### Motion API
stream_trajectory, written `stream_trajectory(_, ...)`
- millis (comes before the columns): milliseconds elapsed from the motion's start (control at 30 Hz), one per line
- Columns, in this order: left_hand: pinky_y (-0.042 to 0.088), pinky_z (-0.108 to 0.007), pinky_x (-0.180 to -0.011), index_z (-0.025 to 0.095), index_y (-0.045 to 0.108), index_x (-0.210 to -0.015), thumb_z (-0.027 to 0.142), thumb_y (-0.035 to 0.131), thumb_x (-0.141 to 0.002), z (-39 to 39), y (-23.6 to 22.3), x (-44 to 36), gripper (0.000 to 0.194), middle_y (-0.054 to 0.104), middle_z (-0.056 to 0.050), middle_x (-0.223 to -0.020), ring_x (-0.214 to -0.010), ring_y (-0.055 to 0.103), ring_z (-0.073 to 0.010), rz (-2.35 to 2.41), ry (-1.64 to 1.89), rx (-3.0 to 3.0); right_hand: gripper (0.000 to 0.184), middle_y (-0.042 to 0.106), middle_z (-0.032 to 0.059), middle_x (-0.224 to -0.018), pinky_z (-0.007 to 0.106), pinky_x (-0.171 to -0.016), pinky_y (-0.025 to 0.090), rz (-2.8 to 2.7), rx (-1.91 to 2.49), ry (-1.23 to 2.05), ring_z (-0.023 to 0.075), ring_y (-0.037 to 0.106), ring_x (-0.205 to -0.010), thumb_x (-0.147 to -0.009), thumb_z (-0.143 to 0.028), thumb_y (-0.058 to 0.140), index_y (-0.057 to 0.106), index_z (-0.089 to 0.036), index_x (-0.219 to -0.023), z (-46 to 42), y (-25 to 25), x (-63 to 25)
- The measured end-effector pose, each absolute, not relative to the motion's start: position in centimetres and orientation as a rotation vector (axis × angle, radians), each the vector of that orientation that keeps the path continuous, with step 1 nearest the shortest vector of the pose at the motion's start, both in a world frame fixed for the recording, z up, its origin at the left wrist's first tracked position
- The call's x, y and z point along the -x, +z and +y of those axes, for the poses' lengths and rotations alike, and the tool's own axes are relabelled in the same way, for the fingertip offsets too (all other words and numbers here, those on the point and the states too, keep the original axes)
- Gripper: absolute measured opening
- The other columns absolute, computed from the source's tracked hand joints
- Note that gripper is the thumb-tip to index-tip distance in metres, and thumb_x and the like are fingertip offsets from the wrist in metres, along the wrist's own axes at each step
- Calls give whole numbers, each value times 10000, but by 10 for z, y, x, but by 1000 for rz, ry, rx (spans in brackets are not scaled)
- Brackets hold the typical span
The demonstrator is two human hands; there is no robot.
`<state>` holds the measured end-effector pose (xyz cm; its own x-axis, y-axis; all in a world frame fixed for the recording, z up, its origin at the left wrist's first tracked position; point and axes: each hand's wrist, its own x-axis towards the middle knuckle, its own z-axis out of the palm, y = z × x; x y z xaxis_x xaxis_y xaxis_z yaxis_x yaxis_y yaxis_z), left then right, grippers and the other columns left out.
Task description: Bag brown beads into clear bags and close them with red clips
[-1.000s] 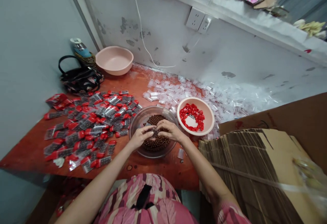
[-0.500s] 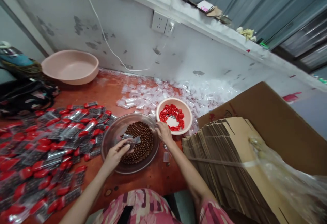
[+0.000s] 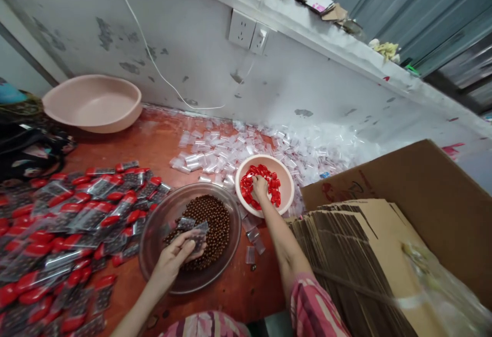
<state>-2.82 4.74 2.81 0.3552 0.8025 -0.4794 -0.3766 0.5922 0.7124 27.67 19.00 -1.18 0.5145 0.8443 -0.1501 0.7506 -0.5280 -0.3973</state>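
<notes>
At the lower center of the frame, the left hand (image 3: 175,259) grips a clear pack (image 3: 200,235) of dark beads between its fingers, above a see-through basin (image 3: 152,239). Brown beads (image 3: 216,234) fill much of this basin, and another clear piece (image 3: 186,223) lies on them, just beyond the held pack. Right of center, the right hand (image 3: 260,187) reaches into a small pale pink bowl (image 3: 286,191), its fingers down among red caps (image 3: 275,183); whether they have closed on a cap cannot be told. Packs with red ends (image 3: 86,216) spread in a heap over the lower left of the table (image 3: 154,144). Clear sleeves (image 3: 221,147) lie scattered behind the bowl, along the wall, and a few loose ones (image 3: 253,242) lie between basin and cardboard. A large pink basin (image 3: 94,101) stands at upper left, and a stack of cardboard (image 3: 346,255) fills the lower right.
</notes>
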Motion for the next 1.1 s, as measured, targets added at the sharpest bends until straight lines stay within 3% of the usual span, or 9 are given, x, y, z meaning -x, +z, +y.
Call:
stream_trajectory(133, 523, -397, -799, 182, 620, -972, 301, 640, -705, 53, 27, 24, 292, 671, -51, -949, -892, 624, -255, 939, 800, -540, 344, 621, 164, -814, 301, -663, 432, -1245, 2595, 481, 228, 594, -779, -839, -381, 435, 610, -85, -829, 222, -19, -266)
stream_trajectory(333, 512, -402, -816, 175, 611, -995, 302, 623, -719, 61, 18, 21, 303, 668, -60, -949, -895, 622, -252, 959, 804, -552, 288, 538, 62, -1054, 355, -755, 476, -1253, 2592, 501, 162, 555, -888, -848, -309, 485, 501, -133, -1076, 238, -24, -268)
stream_trajectory(467, 507, -392, -825, 183, 614, -989, 298, 622, -716, 70, 17, 16, 296, 663, -53, -956, -880, 625, -234, 967, 862, -585, 262, 608, 79, -918, 323, -730, 462, -1307, 2489, 450, 169, 579, -816, -840, -336, 470, 590, -126, -942, 218, -14, -279)
stream_trajectory(533, 501, -394, -834, 182, 615, -986, 302, 619, -714, 74, 22, 12, 297, 655, -51, -974, -887, 621, -230, 978, 892, -616, 288, 628, 89, -919, 305, -762, 437, -1361, 2391, 413, 182, 578, -848, -841, -333, 421, 619, -142, -925, 201, -7, -282)
stream_trajectory(667, 501, -393, -831, 165, 613, -987, 328, 612, -707, 79, 36, 5, 324, 646, -56, -990, -879, 619, -219, 1045, 922, -732, 342, 585, 76, -1091, 288, -878, 372, -1509, 2099, 362, 165, 514, -1011, -846, -301, 345, 566, -175, -1074, 169, 5, -281)
stream_trajectory(900, 508, -389, -807, 144, 597, -1011, 396, 568, -719, 76, 50, -2, 386, 644, -78, -1018, -926, 602, -227, 1076, 996, -922, 332, 594, 98, -1019, 345, -860, 394, -1459, 1760, 399, 179, 530, -944, -839, -279, 344, 582, -159, -1036, 143, 33, -274)
stream_trajectory(1100, 475, -345, -837, 163, 618, -1006, 348, 529, -752, 65, 64, 2, 326, 664, -62, -1007, -936, 603, -209, 1147, 1026, -1155, 303, 572, 58, -1076, 305, -898, 378, -1850, 1230, 751, 153, 509, -1014, -847, -229, 442, 529, -229, -1137, 100, 97, -209)
